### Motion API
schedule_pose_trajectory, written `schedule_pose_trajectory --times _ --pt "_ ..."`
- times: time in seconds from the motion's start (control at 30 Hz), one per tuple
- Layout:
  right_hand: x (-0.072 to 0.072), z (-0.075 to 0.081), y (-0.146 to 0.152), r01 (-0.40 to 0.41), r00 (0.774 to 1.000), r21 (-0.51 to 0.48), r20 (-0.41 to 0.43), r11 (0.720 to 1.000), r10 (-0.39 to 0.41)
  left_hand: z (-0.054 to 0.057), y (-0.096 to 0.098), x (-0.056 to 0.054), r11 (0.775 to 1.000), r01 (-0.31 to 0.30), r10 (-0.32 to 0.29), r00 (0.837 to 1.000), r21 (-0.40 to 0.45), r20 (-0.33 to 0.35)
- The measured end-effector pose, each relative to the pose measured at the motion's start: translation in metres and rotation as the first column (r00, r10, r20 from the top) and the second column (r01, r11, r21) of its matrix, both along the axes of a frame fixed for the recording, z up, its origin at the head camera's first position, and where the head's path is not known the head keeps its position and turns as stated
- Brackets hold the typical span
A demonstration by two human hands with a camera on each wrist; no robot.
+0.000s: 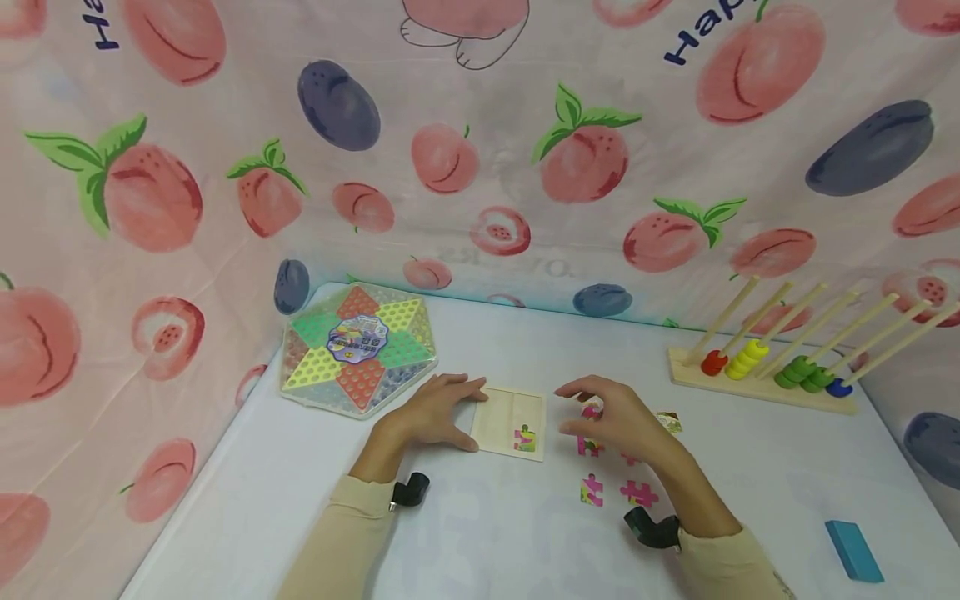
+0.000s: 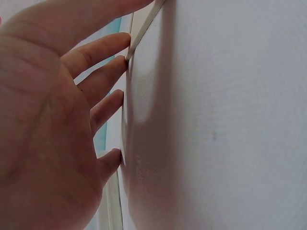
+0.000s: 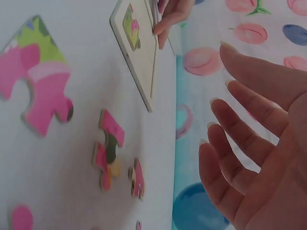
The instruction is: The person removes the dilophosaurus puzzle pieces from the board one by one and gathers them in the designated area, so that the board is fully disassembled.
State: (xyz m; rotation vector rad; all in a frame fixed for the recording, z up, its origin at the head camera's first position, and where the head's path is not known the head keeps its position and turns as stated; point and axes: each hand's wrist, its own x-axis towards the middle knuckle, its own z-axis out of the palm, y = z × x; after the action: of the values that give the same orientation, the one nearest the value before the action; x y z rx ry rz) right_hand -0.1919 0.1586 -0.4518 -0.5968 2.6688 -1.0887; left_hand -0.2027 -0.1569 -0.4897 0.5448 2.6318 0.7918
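A shallow wooden puzzle board (image 1: 491,421) lies on the table, with one pink-and-green puzzle piece (image 1: 525,437) in its near right corner. My left hand (image 1: 438,410) rests at the board's left side; in the left wrist view, extended fingertips (image 2: 122,40) touch its edge. Right of the board, my right hand (image 1: 611,417) hovers with spread, gently bent fingers and nothing between them. Loose pink jigsaw pieces (image 1: 639,493) lie below and around it, some partly hidden by the hand. The right wrist view shows one large piece (image 3: 48,91) close up.
A hexagonal Chinese checkers set (image 1: 360,350) stands at the back left. At the back right is a wooden peg rack (image 1: 765,392) with colored beads on slanted rods. A blue block (image 1: 855,552) lies at the front right. Fruit-patterned cloth (image 1: 450,233) hangs behind the table.
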Motion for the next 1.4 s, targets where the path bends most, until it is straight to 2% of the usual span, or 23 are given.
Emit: schedule_pose_trajectory --times 0.27,0.43,0.6,0.8,1.17,1.4 --pt "-0.005 -0.006 -0.030 -0.090 0.994 0.138 0.066 0.986 0.082 0.004 0.001 0.002 1.000 -0.008 0.008 1.000 -0.007 0.004" --pt "-0.006 -0.014 -0.044 -0.164 0.986 0.205 0.067 0.965 0.153 0.005 0.001 0.002 1.000 -0.012 0.012 1.000 -0.011 0.010" --pt "-0.005 -0.023 -0.053 -0.192 0.981 0.252 0.055 0.949 0.184 0.004 0.001 0.003 1.000 -0.015 0.015 1.000 -0.005 0.009" --pt "-0.002 -0.027 -0.058 -0.183 0.982 0.279 0.008 0.943 0.188 0.004 0.001 0.002 1.000 -0.016 0.016 1.000 -0.005 0.009" --pt "-0.001 -0.028 -0.057 -0.154 0.988 0.253 0.008 0.955 0.157 0.003 0.001 0.002 1.000 -0.020 0.020 1.000 -0.001 0.004" --pt "0.000 -0.027 -0.058 -0.144 0.990 0.242 0.038 0.960 0.139 0.003 0.000 0.002 1.000 -0.022 0.022 1.000 0.000 0.013"
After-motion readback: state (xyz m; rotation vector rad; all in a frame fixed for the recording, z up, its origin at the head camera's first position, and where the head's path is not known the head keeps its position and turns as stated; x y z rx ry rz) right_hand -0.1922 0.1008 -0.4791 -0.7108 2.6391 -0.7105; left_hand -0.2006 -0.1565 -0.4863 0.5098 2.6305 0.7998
